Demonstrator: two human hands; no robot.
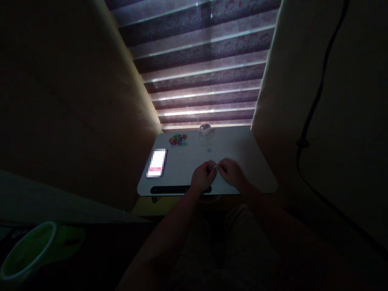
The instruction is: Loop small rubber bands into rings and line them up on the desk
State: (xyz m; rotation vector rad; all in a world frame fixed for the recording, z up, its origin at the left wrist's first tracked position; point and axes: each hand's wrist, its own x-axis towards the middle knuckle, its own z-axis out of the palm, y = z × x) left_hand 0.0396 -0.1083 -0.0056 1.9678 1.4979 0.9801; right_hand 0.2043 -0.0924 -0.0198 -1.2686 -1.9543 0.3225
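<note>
Over the front part of the small white table [188,165], both hands meet with their fingertips pinched close together. Between them shows a small green band [216,166], with a bit of pink at its right end. My left hand [203,176] grips the band's left side, and my right hand [232,173] pinches the right side. The fingers hide most of it. Just beyond the hands lies a single pale blue ring-shaped band [209,150]. A pile of small colourful bands [178,140] rests at the back left of the table.
A clear, bowl-like container [205,132] stands at the table's back edge. On the left lies a phone [157,163] with a bright screen. A dark slot [169,189] runs along the front edge. Pleated blinds [206,72] hang behind; a green basket [39,250] is at lower left.
</note>
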